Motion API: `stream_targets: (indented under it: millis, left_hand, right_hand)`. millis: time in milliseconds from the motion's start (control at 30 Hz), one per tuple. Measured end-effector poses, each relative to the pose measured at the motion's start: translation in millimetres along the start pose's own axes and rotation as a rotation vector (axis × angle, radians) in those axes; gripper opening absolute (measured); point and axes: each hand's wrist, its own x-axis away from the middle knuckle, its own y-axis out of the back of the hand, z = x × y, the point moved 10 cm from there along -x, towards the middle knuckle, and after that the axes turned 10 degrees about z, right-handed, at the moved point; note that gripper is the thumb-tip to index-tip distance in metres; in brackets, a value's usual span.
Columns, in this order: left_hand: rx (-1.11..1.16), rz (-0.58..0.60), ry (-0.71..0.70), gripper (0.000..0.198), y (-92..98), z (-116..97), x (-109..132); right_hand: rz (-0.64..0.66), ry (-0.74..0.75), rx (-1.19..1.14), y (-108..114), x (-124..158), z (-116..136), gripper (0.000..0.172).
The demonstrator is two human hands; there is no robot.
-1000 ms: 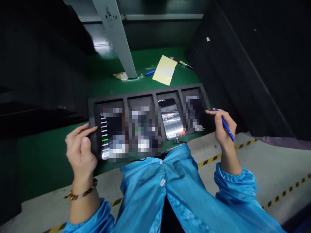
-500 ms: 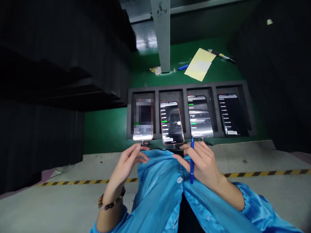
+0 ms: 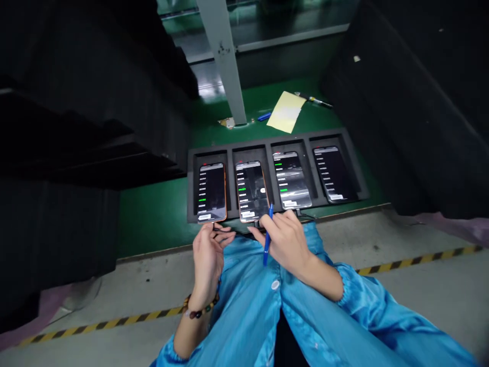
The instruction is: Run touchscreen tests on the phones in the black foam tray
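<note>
My left hand is closed at the lower edge of the leftmost phone, its fingertips around the black cable there. A blue pen is tucked in my right hand, pointing up past the knuckles. That hand's fingers are beside the bottom of the second phone, and whether they also touch its cable is hidden. Lit screens with lists show on a third phone and on the rightmost phone. Each phone lies in its own compartment of a dark foam tray.
On the green bench behind the tray lie a yellow note, a black pen and a blue cap-like piece. A grey post rises there. Dark stacks flank both sides.
The view has shifted, so the tray appears further left. My left fingers have closed in at the leftmost phone's cable. My right hand has come closer to the second phone, still holding the pen.
</note>
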Motion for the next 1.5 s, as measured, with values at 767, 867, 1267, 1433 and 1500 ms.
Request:
stream_targets:
  millis: [767, 867, 1267, 1433, 1500]
  left_hand:
    - [-0.055, 0.603, -0.086, 0.040, -194.4, -161, 21]
    - [-0.123, 0.565, -0.289, 0.031, -245.0, -187, -21]
    - [-0.018, 0.988, -0.229, 0.045, -493.5, -115, -131]
    - [-0.075, 0.968, -0.208, 0.051, -528.1, -86, -167]
    - [-0.097, 0.893, -0.155, 0.039, -516.5, -75, -189]
  right_hand:
    - [-0.473, -0.252, -1.167, 80, 94, -117, 0.039]
    - [-0.603, -0.364, -1.091, 103, 123, -154, 0.043]
    - [-0.740, -0.613, -0.422, 167, 189, -210, 0.045]
    - [-0.712, -0.610, -0.357, 165, 201, -218, 0.047]
    - [-0.631, -0.580, -0.303, 161, 189, -215, 0.047]
